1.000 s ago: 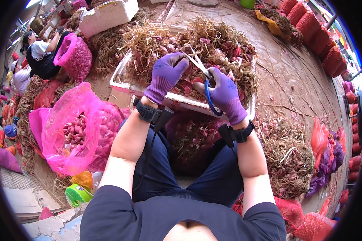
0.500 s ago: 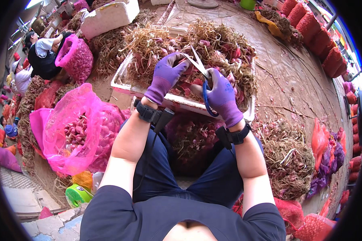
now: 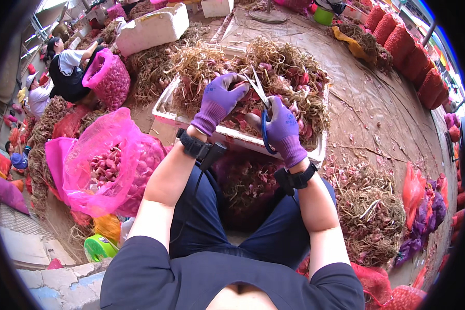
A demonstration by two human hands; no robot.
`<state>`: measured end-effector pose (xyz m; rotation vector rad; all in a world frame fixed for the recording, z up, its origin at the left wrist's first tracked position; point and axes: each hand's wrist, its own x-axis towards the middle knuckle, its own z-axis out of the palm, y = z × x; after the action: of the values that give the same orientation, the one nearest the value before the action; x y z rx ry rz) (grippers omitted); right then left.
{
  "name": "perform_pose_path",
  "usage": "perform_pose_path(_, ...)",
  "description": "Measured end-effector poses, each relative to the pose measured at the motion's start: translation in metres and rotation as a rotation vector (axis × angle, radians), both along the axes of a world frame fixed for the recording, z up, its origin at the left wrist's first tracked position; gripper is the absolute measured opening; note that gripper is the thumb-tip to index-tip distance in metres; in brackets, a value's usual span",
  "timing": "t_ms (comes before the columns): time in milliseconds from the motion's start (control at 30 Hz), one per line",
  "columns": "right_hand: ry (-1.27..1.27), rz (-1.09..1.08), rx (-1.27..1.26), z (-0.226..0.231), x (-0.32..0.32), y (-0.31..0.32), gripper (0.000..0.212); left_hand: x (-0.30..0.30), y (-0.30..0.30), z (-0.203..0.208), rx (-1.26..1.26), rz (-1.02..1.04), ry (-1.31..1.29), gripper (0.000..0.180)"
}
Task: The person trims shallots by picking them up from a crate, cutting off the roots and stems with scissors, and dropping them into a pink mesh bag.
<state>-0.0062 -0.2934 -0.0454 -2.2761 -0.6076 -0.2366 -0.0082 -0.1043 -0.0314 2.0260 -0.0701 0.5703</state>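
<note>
Both my hands wear purple gloves and work over a white foam tray (image 3: 166, 114) heaped with red shallots and dry stalks. My left hand (image 3: 219, 98) pinches a shallot by its stalk just left of the blades. My right hand (image 3: 281, 126) grips blue-handled scissors (image 3: 261, 111), whose metal blades point up and left toward the left hand. Black bands sit on both wrists. A dark pile of trimmed stalks and skins (image 3: 248, 183) lies between my knees below the tray.
An open pink net bag (image 3: 101, 165) of shallots stands at my left. A pile of cut stalks (image 3: 369, 212) lies at my right. Red filled net sacks (image 3: 423, 77) line the far right. Other people sit at the far left near another pink bag (image 3: 108, 77) and a white foam box (image 3: 152, 26).
Both hands stay over the tray; the scissors' blades have shifted slightly toward the left hand. Little else differs.
</note>
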Motion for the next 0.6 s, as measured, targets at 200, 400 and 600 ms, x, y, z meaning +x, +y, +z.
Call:
perform_pose_path(200, 0.099, 0.006, 0.080, 0.006, 0.000, -0.005, 0.055, -0.001, 0.002, 0.007, -0.054, -0.038, 0.081, 0.025)
perform_pose_path(400, 0.029, 0.054, 0.072, 0.003, -0.001, -0.009, 0.054, -0.005, -0.004, 0.016, -0.028, -0.017, 0.042, 0.027)
perform_pose_path(600, 0.178, 0.009, 0.219, 0.012, 0.003, -0.011, 0.055, -0.009, 0.000, 0.019, 0.048, -0.004, 0.040, 0.027)
